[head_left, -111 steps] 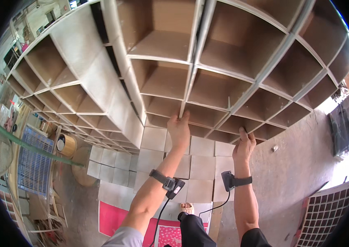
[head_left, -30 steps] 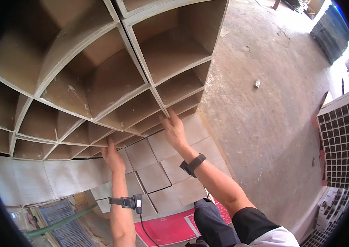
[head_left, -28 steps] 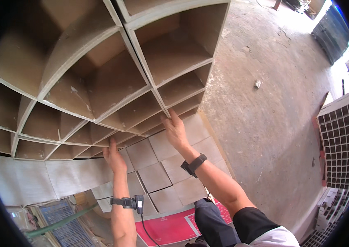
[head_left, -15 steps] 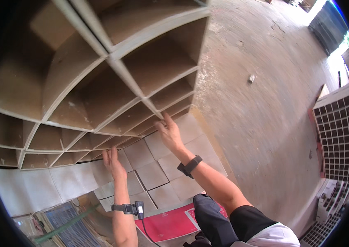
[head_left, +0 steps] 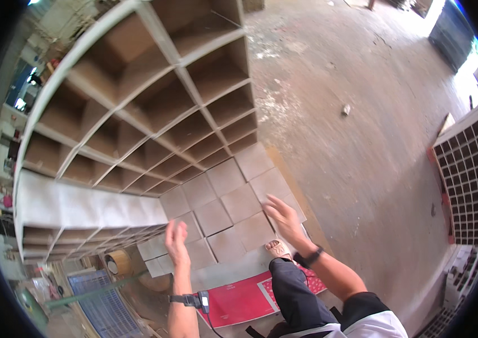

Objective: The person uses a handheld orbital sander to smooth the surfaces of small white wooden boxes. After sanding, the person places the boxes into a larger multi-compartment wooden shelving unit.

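Observation:
A large white-edged grid of open, box-like compartments (head_left: pixel 118 107) leans into view at the upper left, brown inside. Below and beside it spread several pale square panels (head_left: pixel 213 217), laid edge to edge with dark gaps between some of them. Above these panels, my left hand (head_left: pixel 177 239) is raised with its fingers apart and nothing in it. My right hand (head_left: pixel 284 217) hovers over the panels' right side, fingers stretched and slightly blurred, also holding nothing. Neither hand touches the grid.
A white strip (head_left: pixel 81 197) runs under the grid, with another row of compartments (head_left: pixel 75 234) below. A red sheet (head_left: pixel 236 301) lies by my legs. At the right stands another dark-celled grid (head_left: pixel 467 188). A small pale lump (head_left: pixel 346 109) lies on the concrete floor (head_left: pixel 334 169).
Both hands have come off the compartment grid's lower edge and moved back toward me. The grid now appears smaller and farther off, with more of its left side and surroundings showing.

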### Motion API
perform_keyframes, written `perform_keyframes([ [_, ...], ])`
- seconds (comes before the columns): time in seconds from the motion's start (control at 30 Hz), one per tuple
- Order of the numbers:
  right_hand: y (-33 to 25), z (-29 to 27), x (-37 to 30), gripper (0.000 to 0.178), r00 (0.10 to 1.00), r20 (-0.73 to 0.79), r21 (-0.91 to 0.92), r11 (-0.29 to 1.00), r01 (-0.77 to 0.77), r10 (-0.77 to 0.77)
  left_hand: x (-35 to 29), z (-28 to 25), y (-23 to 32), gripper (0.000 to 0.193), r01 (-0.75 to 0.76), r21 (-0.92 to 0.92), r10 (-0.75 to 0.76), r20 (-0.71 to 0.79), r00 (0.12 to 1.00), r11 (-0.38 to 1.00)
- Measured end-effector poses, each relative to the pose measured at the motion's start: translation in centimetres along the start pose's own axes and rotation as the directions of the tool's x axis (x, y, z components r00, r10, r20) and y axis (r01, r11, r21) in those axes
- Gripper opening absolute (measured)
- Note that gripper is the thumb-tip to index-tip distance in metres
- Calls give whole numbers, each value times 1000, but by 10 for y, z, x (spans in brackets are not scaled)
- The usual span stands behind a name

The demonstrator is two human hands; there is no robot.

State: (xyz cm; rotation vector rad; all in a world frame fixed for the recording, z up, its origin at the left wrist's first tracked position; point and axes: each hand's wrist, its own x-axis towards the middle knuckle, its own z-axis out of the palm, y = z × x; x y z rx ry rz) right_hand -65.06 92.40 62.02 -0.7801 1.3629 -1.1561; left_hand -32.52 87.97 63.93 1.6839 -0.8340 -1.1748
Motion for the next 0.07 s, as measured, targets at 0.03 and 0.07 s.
perform_keyframes([
  [0.03, 21, -19, -31, 44, 1000, -21, -18, 1000, -17, 17, -28, -17, -4, 54, 15, 45, -15, 1, 1000, 999],
  [0.07, 19, -36, -68, 42, 995, -26, -22, 995, -100, 99, -42, -38, 3, 54, -24, 23, 25, -41, 999, 999],
])
